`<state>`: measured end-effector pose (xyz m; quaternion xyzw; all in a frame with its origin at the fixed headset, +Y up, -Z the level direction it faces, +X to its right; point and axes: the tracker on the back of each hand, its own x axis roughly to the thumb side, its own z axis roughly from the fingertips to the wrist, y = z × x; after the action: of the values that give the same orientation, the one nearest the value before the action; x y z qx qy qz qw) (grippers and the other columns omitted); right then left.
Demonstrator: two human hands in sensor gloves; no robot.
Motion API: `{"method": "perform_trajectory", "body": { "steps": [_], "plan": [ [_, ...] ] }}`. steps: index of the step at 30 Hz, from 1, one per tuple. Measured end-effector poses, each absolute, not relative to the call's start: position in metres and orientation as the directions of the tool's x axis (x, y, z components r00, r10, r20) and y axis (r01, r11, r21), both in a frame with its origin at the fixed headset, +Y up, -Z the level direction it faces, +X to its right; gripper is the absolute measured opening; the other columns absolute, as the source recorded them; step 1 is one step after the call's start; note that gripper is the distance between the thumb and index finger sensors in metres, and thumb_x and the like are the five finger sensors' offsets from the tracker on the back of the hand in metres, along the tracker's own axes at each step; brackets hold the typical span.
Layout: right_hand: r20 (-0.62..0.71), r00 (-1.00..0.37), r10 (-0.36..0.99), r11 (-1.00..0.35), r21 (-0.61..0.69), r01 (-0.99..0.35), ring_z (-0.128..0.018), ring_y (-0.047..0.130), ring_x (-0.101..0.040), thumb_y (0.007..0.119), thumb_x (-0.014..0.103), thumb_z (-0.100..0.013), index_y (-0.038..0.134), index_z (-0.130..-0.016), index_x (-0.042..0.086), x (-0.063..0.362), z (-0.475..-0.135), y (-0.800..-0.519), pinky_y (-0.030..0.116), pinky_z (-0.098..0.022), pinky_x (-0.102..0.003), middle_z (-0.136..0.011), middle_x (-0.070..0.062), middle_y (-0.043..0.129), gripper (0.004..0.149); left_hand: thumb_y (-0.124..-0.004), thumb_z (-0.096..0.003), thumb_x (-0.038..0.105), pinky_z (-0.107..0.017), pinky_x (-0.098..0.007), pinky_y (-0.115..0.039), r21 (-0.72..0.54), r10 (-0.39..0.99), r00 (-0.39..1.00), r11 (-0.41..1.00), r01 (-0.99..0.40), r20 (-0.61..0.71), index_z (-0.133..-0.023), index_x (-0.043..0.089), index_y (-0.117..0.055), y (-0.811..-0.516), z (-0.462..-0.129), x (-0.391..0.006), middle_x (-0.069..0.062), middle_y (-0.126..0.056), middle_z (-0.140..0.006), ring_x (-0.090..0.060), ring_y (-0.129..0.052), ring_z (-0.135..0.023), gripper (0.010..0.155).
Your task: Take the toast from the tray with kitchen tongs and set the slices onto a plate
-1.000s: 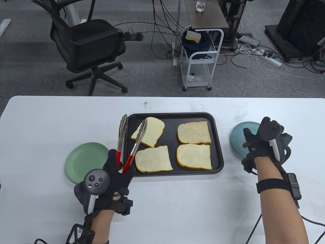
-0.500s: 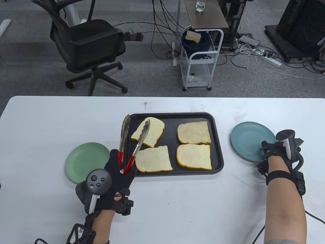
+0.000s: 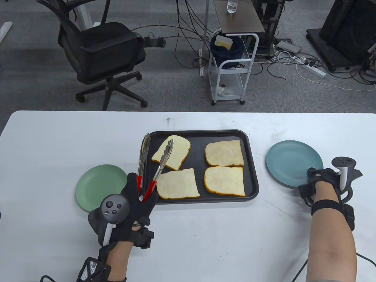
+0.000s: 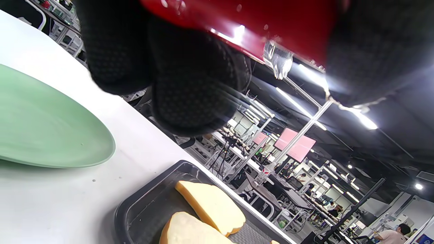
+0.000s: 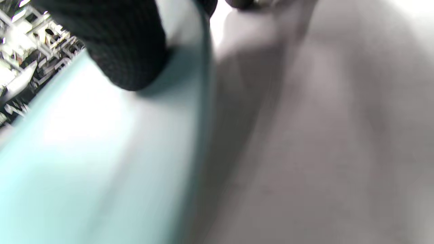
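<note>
A black tray (image 3: 252, 176) in the table's middle holds several slices of toast (image 3: 224, 152). My left hand (image 3: 138, 199) grips the red handles of the metal tongs (image 3: 160, 164). Their arms are spread: one tip is over the tray's left rim, the other over the far-left slice (image 3: 177, 151). In the left wrist view the red handle (image 4: 257, 23) runs between my gloved fingers (image 4: 190, 78), above the tray (image 4: 142, 203). My right hand (image 3: 315, 180) pinches the near right rim of the blue plate (image 3: 290, 161), with one finger (image 5: 125, 51) on top of the plate (image 5: 84, 152).
A green plate (image 3: 97, 185) lies left of the tray, beside my left hand, and also shows in the left wrist view (image 4: 44, 128). Beyond the table's far edge stand an office chair (image 3: 100, 55) and a small white cart (image 3: 232, 67).
My right hand drew back from over the blue plate to its near right rim and took hold there. The tongs shifted slightly right and forward, then stayed still.
</note>
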<state>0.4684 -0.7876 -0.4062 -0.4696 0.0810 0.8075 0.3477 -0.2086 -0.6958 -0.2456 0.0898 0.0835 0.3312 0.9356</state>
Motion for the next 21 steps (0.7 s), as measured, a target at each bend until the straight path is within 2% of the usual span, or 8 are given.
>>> {"method": "perform_trajectory", "body": {
  "steps": [2, 6, 9, 12, 14, 17, 21],
  "plan": [
    [-0.769, -0.229, 0.597, -0.627, -0.269, -0.731, -0.099, 0.024, -0.048, 0.074, 0.040, -0.051, 0.075, -0.078, 0.017, 0.470, -0.400, -0.772, 0.032, -0.065, -0.061, -0.115, -0.020, 0.037, 0.036, -0.093, -0.0318, 0.067, -0.048, -0.045, -0.089, 0.217, 0.636, 0.765, 0.765, -0.607, -0.100, -0.104, 0.028, -0.049, -0.697, -0.246, -0.209, -0.005, -0.085, -0.089, -0.017, -0.107, -0.043, 0.092],
    [-0.683, -0.164, 0.712, -0.533, -0.373, -0.760, -0.098, 0.030, -0.050, 0.071, 0.040, -0.052, 0.075, -0.078, 0.014, 0.467, -0.390, -0.744, 0.037, -0.064, -0.062, -0.114, -0.022, 0.043, 0.036, -0.093, -0.0318, 0.066, -0.047, -0.045, -0.089, 0.213, 0.638, 0.763, 0.763, -0.610, -0.099, -0.104, 0.028, -0.050, -0.697, -0.246, -0.208, -0.005, -0.085, -0.089, -0.017, -0.107, -0.043, 0.092],
    [-0.600, -0.118, 0.792, -0.440, -0.426, -0.790, -0.094, 0.043, -0.059, 0.070, 0.041, -0.052, 0.073, -0.077, 0.013, 0.458, -0.380, -0.720, 0.046, -0.062, -0.067, -0.109, -0.030, 0.053, 0.038, -0.093, -0.0320, 0.066, -0.047, -0.045, -0.089, 0.208, 0.648, 0.756, 0.755, -0.622, -0.093, -0.104, 0.028, -0.050, -0.696, -0.245, -0.208, -0.005, -0.085, -0.089, -0.017, -0.107, -0.043, 0.092],
    [-0.465, -0.053, 0.884, -0.294, -0.462, -0.837, -0.082, 0.077, -0.057, 0.072, 0.045, -0.051, 0.073, -0.077, 0.016, 0.445, -0.372, -0.702, 0.071, -0.056, -0.064, -0.096, -0.027, 0.078, 0.039, -0.093, -0.0319, 0.067, -0.047, -0.044, -0.089, 0.209, 0.655, 0.751, 0.748, -0.630, -0.084, -0.104, 0.028, -0.050, -0.695, -0.244, -0.208, -0.004, -0.085, -0.090, -0.017, -0.108, -0.042, 0.092],
    [-0.347, 0.028, 0.937, -0.160, -0.501, -0.850, -0.066, 0.099, -0.048, 0.076, 0.046, -0.049, 0.074, -0.075, 0.018, 0.431, -0.365, -0.692, 0.085, -0.045, -0.058, -0.083, -0.021, 0.093, 0.039, -0.093, -0.0321, 0.067, -0.047, -0.044, -0.090, 0.205, 0.661, 0.746, 0.744, -0.636, -0.083, -0.104, 0.028, -0.050, -0.695, -0.244, -0.209, -0.004, -0.085, -0.090, -0.017, -0.108, -0.042, 0.092],
    [-0.210, 0.149, 0.966, 0.029, -0.485, -0.874, -0.051, 0.111, -0.037, 0.080, 0.049, -0.047, 0.074, -0.074, 0.020, 0.404, -0.353, -0.684, 0.091, -0.037, -0.051, -0.071, -0.015, 0.099, 0.040, -0.093, -0.0318, 0.067, -0.046, -0.044, -0.091, 0.193, 0.664, 0.743, 0.743, -0.641, -0.087, -0.104, 0.028, -0.051, -0.697, -0.245, -0.209, -0.004, -0.084, -0.091, -0.016, -0.108, -0.041, 0.092],
    [-0.147, 0.221, 0.964, 0.145, -0.405, -0.902, -0.051, 0.110, -0.035, 0.078, 0.049, -0.048, 0.069, -0.078, 0.021, 0.367, -0.339, -0.686, 0.090, -0.038, -0.051, -0.070, -0.013, 0.097, 0.042, -0.092, -0.0318, 0.068, -0.045, -0.043, -0.092, 0.172, 0.671, 0.734, 0.739, -0.652, -0.106, -0.104, 0.028, -0.051, -0.703, -0.249, -0.212, -0.004, -0.083, -0.092, -0.015, -0.109, -0.041, 0.092]
  ]
}}
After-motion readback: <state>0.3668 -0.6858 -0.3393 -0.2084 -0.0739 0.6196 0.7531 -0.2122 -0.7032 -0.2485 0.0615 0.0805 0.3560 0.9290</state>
